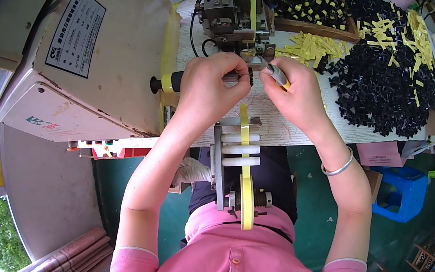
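My left hand (211, 85) is closed in a pinch at the table's front, just before the small metal machine (231, 15). A small black part (251, 76) shows at its fingertips, partly hidden by the fingers. My right hand (297, 92) is wrapped round a slim silver tool with a yellow part (278, 76). The tool's tip points up and left toward the machine's lower front, close to my left fingertips. A yellow tape (247, 197) runs from a reel near my lap over several white rollers (241, 150) toward the machine.
Right of the machine lie yellow strips (314, 47) and a large heap of black parts (381, 91). Behind them stands a wooden tray (319, 31) of black-and-yellow pieces. A large beige machine housing (105, 55) stands at left. A blue stool (402, 194) is at lower right.
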The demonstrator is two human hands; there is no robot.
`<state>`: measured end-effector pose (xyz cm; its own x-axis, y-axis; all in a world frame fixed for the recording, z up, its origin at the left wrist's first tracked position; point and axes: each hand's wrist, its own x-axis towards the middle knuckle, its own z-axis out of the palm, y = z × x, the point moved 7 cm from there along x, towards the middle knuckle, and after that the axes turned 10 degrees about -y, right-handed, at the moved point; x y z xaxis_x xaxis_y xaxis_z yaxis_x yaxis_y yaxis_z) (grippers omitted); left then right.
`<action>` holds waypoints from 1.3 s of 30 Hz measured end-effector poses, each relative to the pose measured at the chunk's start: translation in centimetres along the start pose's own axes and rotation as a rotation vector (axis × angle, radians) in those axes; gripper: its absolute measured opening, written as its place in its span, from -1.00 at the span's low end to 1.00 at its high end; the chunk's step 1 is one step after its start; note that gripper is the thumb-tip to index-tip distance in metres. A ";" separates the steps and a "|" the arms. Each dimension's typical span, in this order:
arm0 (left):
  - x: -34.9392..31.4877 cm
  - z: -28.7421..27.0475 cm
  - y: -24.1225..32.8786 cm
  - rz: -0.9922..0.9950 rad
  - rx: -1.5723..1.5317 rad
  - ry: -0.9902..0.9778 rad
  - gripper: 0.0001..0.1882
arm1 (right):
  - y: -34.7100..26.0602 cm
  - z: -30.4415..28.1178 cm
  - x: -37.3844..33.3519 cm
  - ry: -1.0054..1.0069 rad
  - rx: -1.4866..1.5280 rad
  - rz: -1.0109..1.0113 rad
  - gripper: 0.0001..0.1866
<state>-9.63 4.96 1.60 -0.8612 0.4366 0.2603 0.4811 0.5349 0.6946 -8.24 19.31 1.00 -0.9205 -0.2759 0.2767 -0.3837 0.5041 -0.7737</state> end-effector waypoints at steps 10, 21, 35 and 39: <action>-0.6 -0.3 1.2 0.166 0.211 -0.014 -0.89 | 2.6 1.3 0.6 -0.072 0.164 0.158 -0.88; -0.9 -0.2 1.0 0.188 0.241 -0.006 -0.85 | -0.7 0.6 -0.1 0.026 -0.041 -0.115 -0.85; 0.2 -0.3 0.9 0.158 0.075 0.136 -0.86 | -1.2 0.4 0.7 -0.007 0.011 -0.098 -0.81; -0.2 0.0 0.7 0.177 0.063 0.166 -0.86 | 1.8 0.5 -1.0 -0.094 0.155 0.231 -0.82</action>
<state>-9.16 5.21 2.04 -0.7754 0.4050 0.4845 0.6314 0.5075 0.5864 -7.99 20.09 -1.00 -0.9684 -0.2470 0.0348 -0.1424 0.4332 -0.8900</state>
